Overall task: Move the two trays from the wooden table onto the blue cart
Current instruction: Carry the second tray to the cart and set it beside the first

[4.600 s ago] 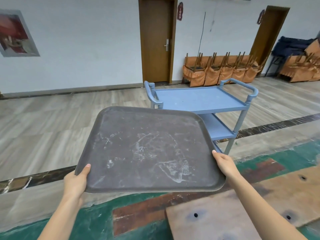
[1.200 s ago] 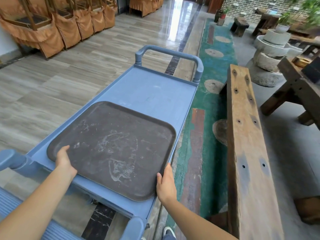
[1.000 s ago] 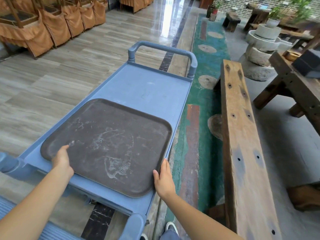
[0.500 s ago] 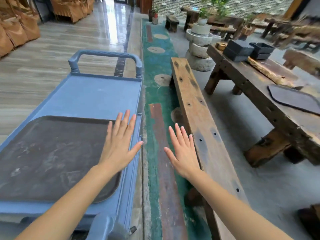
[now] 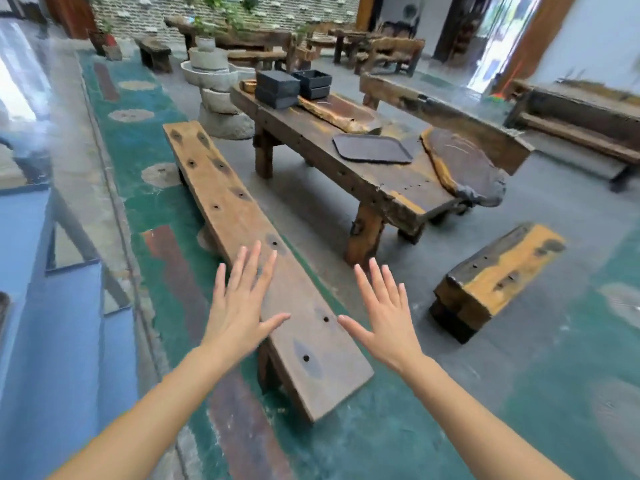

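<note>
Wooden table (image 5: 367, 174): long, dark, ahead of you to the right. Blue cart (image 5: 52, 306): at your left, only partly in frame (blurred). Wooden bench (image 5: 249, 237): between cart and table, under your hands. Tray (image 5: 372, 148): one dark tray, flat on the table beside its far long edge. Your left hand (image 5: 239, 306) and right hand (image 5: 388, 313): fingers spread, palms down, holding nothing.
</note>
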